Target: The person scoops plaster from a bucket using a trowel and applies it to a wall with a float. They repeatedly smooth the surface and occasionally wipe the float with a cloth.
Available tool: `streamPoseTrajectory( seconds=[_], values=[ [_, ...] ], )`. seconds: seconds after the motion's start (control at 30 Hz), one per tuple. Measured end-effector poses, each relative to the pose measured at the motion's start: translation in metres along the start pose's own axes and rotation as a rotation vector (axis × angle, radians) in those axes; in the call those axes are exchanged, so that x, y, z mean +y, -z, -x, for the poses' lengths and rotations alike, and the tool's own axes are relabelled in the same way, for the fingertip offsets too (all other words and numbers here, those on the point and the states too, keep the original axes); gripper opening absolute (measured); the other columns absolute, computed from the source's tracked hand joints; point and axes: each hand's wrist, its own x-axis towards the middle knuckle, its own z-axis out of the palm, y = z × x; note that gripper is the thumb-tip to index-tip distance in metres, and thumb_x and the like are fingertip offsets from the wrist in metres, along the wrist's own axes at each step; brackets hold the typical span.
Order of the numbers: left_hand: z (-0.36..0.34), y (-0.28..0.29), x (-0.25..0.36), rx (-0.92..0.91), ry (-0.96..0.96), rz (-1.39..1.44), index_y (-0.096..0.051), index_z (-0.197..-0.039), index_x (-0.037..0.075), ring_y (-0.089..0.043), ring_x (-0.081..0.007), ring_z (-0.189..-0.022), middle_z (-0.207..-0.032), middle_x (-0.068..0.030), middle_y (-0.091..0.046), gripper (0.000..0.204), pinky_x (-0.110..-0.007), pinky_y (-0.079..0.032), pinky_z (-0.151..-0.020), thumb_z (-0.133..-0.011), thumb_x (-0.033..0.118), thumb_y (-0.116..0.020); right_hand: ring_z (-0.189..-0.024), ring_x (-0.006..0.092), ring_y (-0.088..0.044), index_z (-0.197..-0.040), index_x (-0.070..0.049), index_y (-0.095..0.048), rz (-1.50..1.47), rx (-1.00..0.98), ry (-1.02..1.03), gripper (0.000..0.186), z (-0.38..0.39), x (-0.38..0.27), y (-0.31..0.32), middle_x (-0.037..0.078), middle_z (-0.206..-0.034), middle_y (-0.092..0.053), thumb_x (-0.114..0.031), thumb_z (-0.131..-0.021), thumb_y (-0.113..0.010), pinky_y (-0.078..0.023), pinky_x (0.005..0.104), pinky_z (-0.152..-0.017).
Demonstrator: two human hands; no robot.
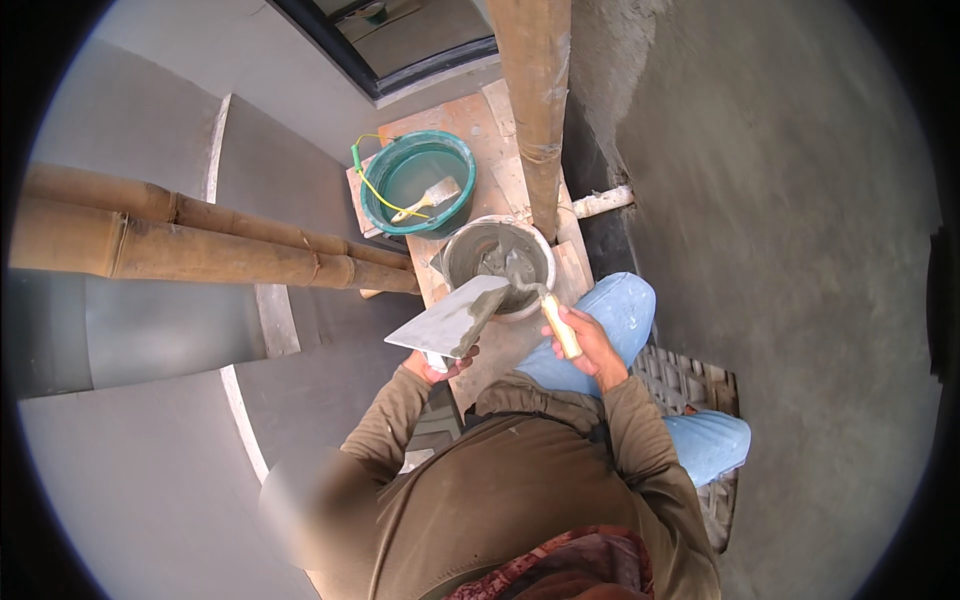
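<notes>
My right hand (590, 345) is wrapped round the yellowish handle of a trowel (561, 325). The trowel's blade reaches into a pale bucket (547, 262) that holds wet grey mortar (497, 262). In my left hand (445, 366) is a plastering float (440, 312), gripped from underneath by its white handle. Its flat plate is tilted beside the bucket's near left rim, and grey mortar lies along the plate's right edge. How much of the trowel blade is sunk in the mortar I cannot tell.
Behind the mortar bucket stands a green bucket (375, 205) of cloudy water with a wide brush (430, 199) in it. Both rest on wooden planks (490, 130). Bamboo poles (230, 250) cross at left; an upright pole (537, 110) rises beside the buckets. A grey wall (800, 230) stands close at right.
</notes>
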Motion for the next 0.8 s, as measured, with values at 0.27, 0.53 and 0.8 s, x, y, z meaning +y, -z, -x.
streamPoseTrajectory(
  seconds=[0.27, 0.53, 0.8],
  values=[
    [-0.015, -0.024, 0.005, 0.210, -0.095, -0.048, -0.054, -0.125, 0.009, -0.058, -0.0270, -0.076, -0.106, -0.0135, -0.062, 0.044, -0.037, -0.049, -0.053, -0.096, 0.041, -0.048, -0.048, 0.0121, -0.053, -0.124, -0.001, -0.055, 0.188, -0.036, -0.070, 0.047, 0.030, -0.009, 0.011, 0.007, -0.078, -0.060, -0.040, -0.100, -0.048, -0.042, 0.0242, -0.041],
    [-0.028, -0.010, 0.009, -0.099, 0.043, -0.078, -0.057, -0.126, 0.011, -0.063, -0.0237, -0.093, -0.114, -0.0090, -0.064, 0.042, -0.038, -0.054, -0.069, -0.097, 0.041, -0.050, -0.044, 0.0105, -0.049, -0.120, -0.001, -0.056, 0.185, 0.002, -0.110, 0.046, 0.054, -0.002, 0.023, 0.005, -0.072, -0.056, -0.042, -0.099, -0.050, -0.038, 0.0235, -0.037],
    [-0.027, -0.008, 0.030, -0.007, -0.020, -0.125, -0.054, -0.121, 0.005, -0.051, -0.0209, -0.070, -0.087, -0.0092, -0.055, 0.040, -0.030, -0.045, -0.049, -0.095, 0.035, -0.054, -0.048, 0.0107, -0.053, -0.112, 0.001, -0.059, 0.481, 0.098, -0.158, 0.042, 0.105, -0.005, 0.018, 0.008, -0.074, -0.061, -0.037, -0.097, -0.054, -0.043, 0.0267, -0.042]
  ],
)
